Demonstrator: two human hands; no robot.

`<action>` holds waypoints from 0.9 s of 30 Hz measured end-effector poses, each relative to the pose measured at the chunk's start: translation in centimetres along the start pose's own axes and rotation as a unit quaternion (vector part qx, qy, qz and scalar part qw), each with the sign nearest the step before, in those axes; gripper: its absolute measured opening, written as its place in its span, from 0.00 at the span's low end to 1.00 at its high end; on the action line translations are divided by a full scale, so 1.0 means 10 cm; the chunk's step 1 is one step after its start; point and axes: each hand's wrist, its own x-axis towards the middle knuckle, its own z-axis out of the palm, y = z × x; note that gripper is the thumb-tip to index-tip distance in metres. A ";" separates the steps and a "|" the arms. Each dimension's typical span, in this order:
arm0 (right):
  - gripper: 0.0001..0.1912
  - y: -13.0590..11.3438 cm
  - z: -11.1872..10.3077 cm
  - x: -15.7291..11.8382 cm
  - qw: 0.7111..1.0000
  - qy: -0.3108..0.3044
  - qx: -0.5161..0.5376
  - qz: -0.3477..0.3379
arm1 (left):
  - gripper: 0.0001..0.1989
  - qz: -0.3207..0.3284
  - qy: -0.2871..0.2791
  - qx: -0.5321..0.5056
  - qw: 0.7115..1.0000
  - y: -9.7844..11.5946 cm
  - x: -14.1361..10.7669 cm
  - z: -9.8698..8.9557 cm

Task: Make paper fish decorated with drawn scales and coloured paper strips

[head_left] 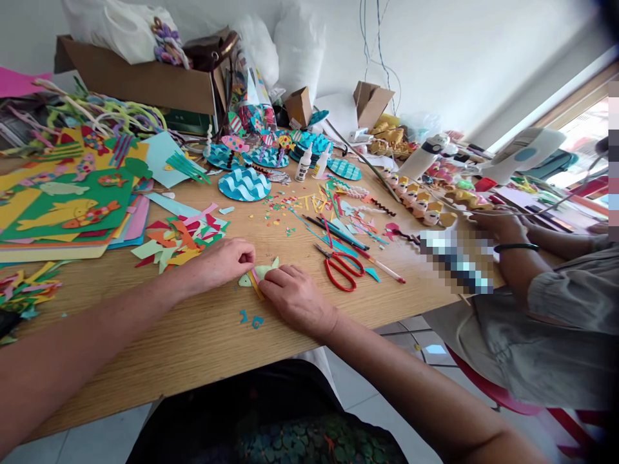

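Observation:
A pale green paper fish [245,281] lies on the wooden table between my hands, with narrow pink and yellow strips across it. My left hand [227,259] is at the fish's upper left, its fingers curled together; whatever they pinch is too small to make out. My right hand [294,294] rests over the fish's right part with fingers bent, pressing on it near the yellow strip [256,287]. Small blue paper bits [258,321] lie just below the fish. Red-handled scissors [341,270] lie to the right of my right hand.
Colored scraps [181,238] lie behind my left hand, beside stacked sheets with paper fish [72,212]. Pens [338,233], glue bottles [304,162] and a blue wave-patterned disc [244,185] stand or lie farther back. At right, a person's hands [503,227] are over the table.

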 end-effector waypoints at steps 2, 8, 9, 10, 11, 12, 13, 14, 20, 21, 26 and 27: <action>0.08 0.00 0.00 0.00 1.000 -0.002 -0.004 0.000 | 0.05 0.001 -0.001 0.003 1.000 0.00 0.00 0.00; 0.09 -0.01 0.01 0.00 1.000 0.001 -0.007 -0.003 | 0.05 0.009 -0.006 0.014 1.000 -0.01 0.00 0.01; 0.10 -0.01 0.01 0.00 1.000 0.002 -0.008 -0.003 | 0.05 0.010 -0.006 0.016 1.000 -0.02 0.00 0.01; 0.10 -0.01 0.01 0.00 1.000 0.004 -0.009 -0.003 | 0.05 0.011 -0.006 0.019 1.000 -0.02 0.00 0.01; 0.11 -0.01 0.01 0.00 1.000 0.006 -0.010 -0.003 | 0.05 0.013 -0.006 0.021 1.000 -0.03 0.00 0.02; 0.11 -0.01 0.01 0.00 1.000 0.008 -0.009 -0.004 | 0.05 0.015 -0.006 0.024 1.000 -0.03 0.00 0.02; 0.11 -0.01 0.01 0.00 1.000 0.012 -0.007 -0.004 | 0.05 0.017 -0.006 0.026 1.000 -0.04 0.00 0.03; 0.11 -0.01 0.02 0.00 1.000 0.016 -0.005 -0.006 | 0.05 0.019 -0.005 0.029 0.999 -0.04 0.01 0.03; 0.10 -0.01 0.05 -0.01 0.999 0.035 0.003 -0.009 | 0.05 0.020 -0.005 0.043 0.999 -0.08 0.01 0.05; 0.10 -0.02 0.05 -0.01 0.999 0.035 0.005 -0.009 | 0.04 0.018 -0.006 0.044 0.999 -0.08 0.01 0.06; 0.09 -0.03 0.02 -0.01 1.000 0.025 0.009 -0.005 | 0.03 0.015 -0.012 0.046 0.999 -0.05 0.02 0.05; 0.09 -0.03 0.02 -0.01 1.000 0.023 0.011 -0.005 | 0.03 0.015 -0.014 0.046 0.999 -0.05 0.02 0.04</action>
